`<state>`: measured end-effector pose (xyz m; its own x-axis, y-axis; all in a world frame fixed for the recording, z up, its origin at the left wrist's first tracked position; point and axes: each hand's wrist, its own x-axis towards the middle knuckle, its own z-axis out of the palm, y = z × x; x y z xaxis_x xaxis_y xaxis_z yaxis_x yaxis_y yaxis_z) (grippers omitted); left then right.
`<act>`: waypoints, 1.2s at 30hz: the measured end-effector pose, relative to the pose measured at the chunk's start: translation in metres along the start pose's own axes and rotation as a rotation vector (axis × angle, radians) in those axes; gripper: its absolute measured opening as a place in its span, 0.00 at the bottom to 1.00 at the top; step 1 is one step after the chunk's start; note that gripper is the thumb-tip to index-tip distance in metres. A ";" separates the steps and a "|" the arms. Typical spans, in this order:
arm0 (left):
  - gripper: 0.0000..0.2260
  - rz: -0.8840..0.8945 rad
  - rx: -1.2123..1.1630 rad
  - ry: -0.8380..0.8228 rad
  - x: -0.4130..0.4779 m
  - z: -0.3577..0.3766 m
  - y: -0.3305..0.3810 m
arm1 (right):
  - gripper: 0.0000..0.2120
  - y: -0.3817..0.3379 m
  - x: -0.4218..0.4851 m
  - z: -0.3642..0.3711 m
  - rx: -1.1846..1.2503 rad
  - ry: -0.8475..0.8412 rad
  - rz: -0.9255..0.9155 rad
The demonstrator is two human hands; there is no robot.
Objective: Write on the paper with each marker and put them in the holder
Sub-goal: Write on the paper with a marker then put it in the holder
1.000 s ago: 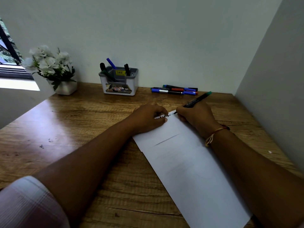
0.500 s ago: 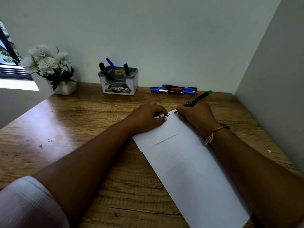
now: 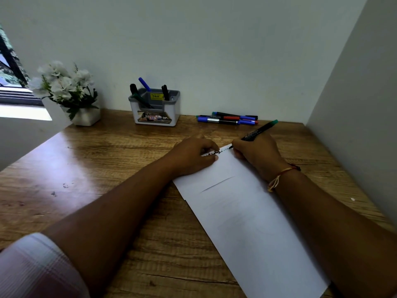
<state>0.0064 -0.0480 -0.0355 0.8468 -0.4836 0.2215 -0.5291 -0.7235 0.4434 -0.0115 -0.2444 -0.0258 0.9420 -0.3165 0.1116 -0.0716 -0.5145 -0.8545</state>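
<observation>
A white sheet of paper (image 3: pixel 242 214) lies slanted on the wooden desk. My right hand (image 3: pixel 255 155) grips a black marker with a green end (image 3: pixel 261 130), its tip touching the paper's far edge, where dark scribbles show. My left hand (image 3: pixel 193 155) rests curled on the paper's top left corner, pressing it down. A grey and white holder (image 3: pixel 155 117) stands by the back wall with three markers in it. Several loose blue, red and black markers (image 3: pixel 227 119) lie to the right of the holder.
A white pot of white flowers (image 3: pixel 71 93) stands at the back left near a window ledge. Walls close the desk at the back and right. Bare wooden desk surface (image 3: pixel 90 168) spreads to the left of my arms.
The marker tip has crept slightly right along the paper's top edge. My left hand stays in place on the sheet.
</observation>
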 end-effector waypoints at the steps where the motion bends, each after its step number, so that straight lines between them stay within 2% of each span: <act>1: 0.13 -0.003 -0.002 -0.004 0.000 0.000 0.000 | 0.08 0.000 0.000 0.000 0.013 0.002 0.006; 36: 0.13 -0.022 -0.004 -0.012 -0.002 -0.004 0.006 | 0.06 -0.003 0.000 -0.001 0.019 0.019 0.050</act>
<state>0.0019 -0.0491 -0.0301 0.8576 -0.4734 0.2010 -0.5100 -0.7323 0.4512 -0.0114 -0.2441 -0.0230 0.9312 -0.3561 0.0781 -0.1117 -0.4827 -0.8687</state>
